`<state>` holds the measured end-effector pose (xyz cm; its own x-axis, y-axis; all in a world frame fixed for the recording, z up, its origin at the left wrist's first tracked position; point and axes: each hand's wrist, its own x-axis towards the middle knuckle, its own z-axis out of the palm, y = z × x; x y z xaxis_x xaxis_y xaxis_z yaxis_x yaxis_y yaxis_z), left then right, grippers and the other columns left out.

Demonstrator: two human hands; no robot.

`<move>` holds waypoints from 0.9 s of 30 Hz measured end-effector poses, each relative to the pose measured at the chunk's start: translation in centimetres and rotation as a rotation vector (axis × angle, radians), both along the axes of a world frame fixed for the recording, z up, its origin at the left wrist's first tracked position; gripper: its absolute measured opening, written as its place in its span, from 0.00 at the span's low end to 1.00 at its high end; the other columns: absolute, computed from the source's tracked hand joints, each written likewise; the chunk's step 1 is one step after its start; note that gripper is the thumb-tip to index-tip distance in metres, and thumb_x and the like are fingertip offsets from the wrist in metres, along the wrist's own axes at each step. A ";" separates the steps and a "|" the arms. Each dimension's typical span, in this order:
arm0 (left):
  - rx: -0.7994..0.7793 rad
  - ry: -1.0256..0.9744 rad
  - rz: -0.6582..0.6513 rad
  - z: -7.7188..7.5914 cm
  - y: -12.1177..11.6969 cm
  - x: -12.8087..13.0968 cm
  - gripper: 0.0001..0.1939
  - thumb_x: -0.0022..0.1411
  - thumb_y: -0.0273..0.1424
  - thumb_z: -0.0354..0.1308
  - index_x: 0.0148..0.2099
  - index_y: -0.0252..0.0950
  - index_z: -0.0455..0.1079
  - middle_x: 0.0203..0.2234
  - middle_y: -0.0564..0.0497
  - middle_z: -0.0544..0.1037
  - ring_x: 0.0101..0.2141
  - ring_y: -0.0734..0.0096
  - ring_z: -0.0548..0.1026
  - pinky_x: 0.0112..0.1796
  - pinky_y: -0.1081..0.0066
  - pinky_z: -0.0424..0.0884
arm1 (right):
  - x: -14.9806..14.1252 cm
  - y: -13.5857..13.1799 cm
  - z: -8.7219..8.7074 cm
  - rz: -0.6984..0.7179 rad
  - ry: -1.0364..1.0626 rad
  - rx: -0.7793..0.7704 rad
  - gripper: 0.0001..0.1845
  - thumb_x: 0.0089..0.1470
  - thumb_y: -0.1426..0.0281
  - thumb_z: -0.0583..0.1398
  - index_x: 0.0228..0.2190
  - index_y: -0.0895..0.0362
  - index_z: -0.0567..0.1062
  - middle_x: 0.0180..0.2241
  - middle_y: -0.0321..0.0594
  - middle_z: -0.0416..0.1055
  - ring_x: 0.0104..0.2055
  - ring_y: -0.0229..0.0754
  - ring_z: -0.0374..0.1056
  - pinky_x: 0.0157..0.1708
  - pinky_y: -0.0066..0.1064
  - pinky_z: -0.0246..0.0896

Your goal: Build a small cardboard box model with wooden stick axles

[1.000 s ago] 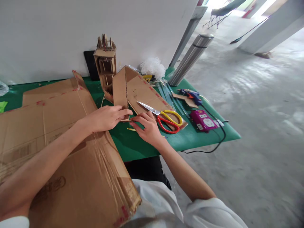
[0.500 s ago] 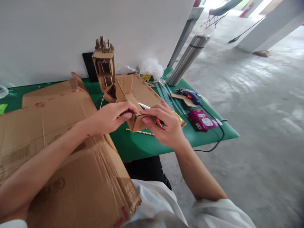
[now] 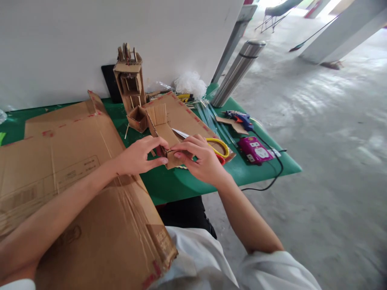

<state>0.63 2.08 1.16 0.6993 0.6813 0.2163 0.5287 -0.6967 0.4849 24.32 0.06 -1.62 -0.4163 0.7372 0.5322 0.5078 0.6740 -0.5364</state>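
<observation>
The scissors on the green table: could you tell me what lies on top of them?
The right hand and the folded cardboard piece it holds with the left hand cover much of the scissors; one blade and the yellow handle loop show.

Bare forearms and hands — short white sleeves, perhaps a T-shirt — dark trousers below.

Bright daylight floods in from the upper right, glaring on the floor; edges stretch and blur slightly.

Faint print on the large cardboard sheet at the desk's left edge, too blurred to read. No legible labels elsewhere.
</observation>
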 end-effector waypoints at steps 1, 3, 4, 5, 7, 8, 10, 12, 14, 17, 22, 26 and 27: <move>0.000 -0.006 0.014 -0.3 0.0 0.1 0.18 0.68 0.45 0.56 0.53 0.39 0.68 0.43 0.49 0.78 0.43 0.65 0.76 0.46 0.66 0.70 | 0.0 0.1 -0.2 0.004 0.006 -0.002 0.10 0.64 0.69 0.57 0.42 0.49 0.78 0.35 0.39 0.74 0.39 0.47 0.64 0.43 0.43 0.59; -0.014 -0.006 0.025 -0.8 -0.1 0.2 0.19 0.69 0.45 0.55 0.55 0.40 0.67 0.45 0.49 0.79 0.43 0.66 0.76 0.46 0.66 0.70 | 0.0 0.1 -0.6 0.011 0.018 -0.001 0.10 0.64 0.70 0.57 0.42 0.49 0.78 0.35 0.39 0.74 0.39 0.46 0.64 0.43 0.44 0.59; -0.028 0.004 0.021 -0.9 -0.1 0.2 0.19 0.69 0.44 0.55 0.56 0.40 0.66 0.45 0.49 0.79 0.43 0.66 0.77 0.46 0.66 0.70 | 0.0 0.1 -0.7 0.015 0.022 0.000 0.10 0.64 0.70 0.57 0.43 0.49 0.78 0.35 0.39 0.73 0.39 0.46 0.64 0.43 0.44 0.60; -0.043 0.021 0.014 -1.1 -0.1 0.3 0.19 0.69 0.44 0.54 0.57 0.41 0.65 0.45 0.50 0.79 0.42 0.66 0.77 0.46 0.66 0.70 | 0.1 0.1 -0.8 0.020 0.023 0.002 0.10 0.64 0.70 0.57 0.43 0.49 0.78 0.34 0.39 0.73 0.38 0.46 0.64 0.43 0.44 0.61; -0.057 0.063 0.008 -1.2 0.0 0.5 0.19 0.70 0.45 0.53 0.56 0.40 0.65 0.41 0.51 0.80 0.41 0.65 0.78 0.44 0.66 0.71 | 0.2 -0.1 -1.2 0.024 0.034 0.004 0.10 0.64 0.70 0.58 0.43 0.48 0.78 0.34 0.39 0.72 0.39 0.46 0.64 0.44 0.44 0.62; -0.049 0.082 0.008 -1.2 0.0 0.6 0.18 0.69 0.45 0.53 0.55 0.40 0.65 0.38 0.51 0.80 0.40 0.64 0.78 0.42 0.66 0.71 | 0.2 -0.3 -1.4 0.010 0.058 0.006 0.09 0.63 0.69 0.58 0.43 0.48 0.77 0.36 0.39 0.72 0.40 0.46 0.65 0.45 0.44 0.63; -0.013 0.099 0.013 -1.0 0.1 0.9 0.18 0.69 0.46 0.53 0.52 0.39 0.66 0.37 0.51 0.80 0.39 0.63 0.78 0.40 0.66 0.71 | 0.3 -0.4 -2.2 -0.062 0.152 0.001 0.13 0.61 0.68 0.61 0.48 0.48 0.75 0.42 0.42 0.70 0.44 0.48 0.67 0.47 0.45 0.65; 0.015 0.095 0.026 -0.7 0.1 1.3 0.17 0.68 0.46 0.53 0.50 0.38 0.66 0.39 0.50 0.80 0.39 0.64 0.79 0.39 0.67 0.70 | 0.3 -0.5 -3.2 -0.140 0.277 -0.021 0.26 0.57 0.65 0.65 0.56 0.47 0.67 0.51 0.45 0.66 0.50 0.50 0.68 0.49 0.47 0.67; 0.013 0.082 0.047 -0.3 0.1 1.5 0.17 0.68 0.45 0.53 0.49 0.38 0.66 0.38 0.49 0.80 0.37 0.64 0.79 0.37 0.67 0.70 | 0.3 -0.4 -4.5 -0.160 0.363 -0.073 0.40 0.54 0.64 0.67 0.63 0.46 0.56 0.57 0.48 0.62 0.55 0.52 0.67 0.52 0.48 0.68; -0.004 0.053 0.076 0.1 0.1 1.8 0.17 0.67 0.44 0.53 0.48 0.37 0.65 0.35 0.51 0.81 0.34 0.66 0.79 0.36 0.68 0.69 | 0.2 -0.3 -6.2 -0.104 0.402 -0.185 0.51 0.53 0.63 0.68 0.67 0.46 0.44 0.60 0.52 0.61 0.59 0.52 0.65 0.52 0.48 0.70; 0.003 0.032 0.087 0.4 0.2 2.0 0.14 0.66 0.42 0.54 0.47 0.37 0.65 0.32 0.53 0.80 0.34 0.65 0.79 0.41 0.64 0.69 | 0.1 -0.2 -7.2 -0.116 0.352 -0.208 0.59 0.53 0.58 0.68 0.69 0.46 0.35 0.65 0.54 0.57 0.60 0.52 0.65 0.52 0.46 0.72; -0.010 0.032 0.053 0.3 0.5 1.8 0.16 0.66 0.44 0.55 0.47 0.38 0.64 0.33 0.53 0.81 0.36 0.64 0.79 0.56 0.53 0.61 | 0.1 -0.3 -6.8 -0.135 0.367 -0.246 0.63 0.50 0.56 0.69 0.70 0.43 0.34 0.69 0.48 0.50 0.65 0.54 0.60 0.60 0.50 0.65; -0.017 0.041 0.045 0.3 0.6 1.7 0.17 0.65 0.46 0.57 0.47 0.38 0.65 0.32 0.54 0.81 0.36 0.64 0.79 0.59 0.50 0.57 | 0.1 -0.3 -6.7 -0.122 0.378 -0.269 0.64 0.50 0.56 0.69 0.70 0.43 0.33 0.69 0.47 0.50 0.66 0.54 0.59 0.62 0.51 0.62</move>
<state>2.37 2.71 1.44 0.6757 0.7158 0.1760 0.5792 -0.6633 0.4740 24.46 -0.19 -8.28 -0.1328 0.9007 0.4136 0.3105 0.4341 -0.8457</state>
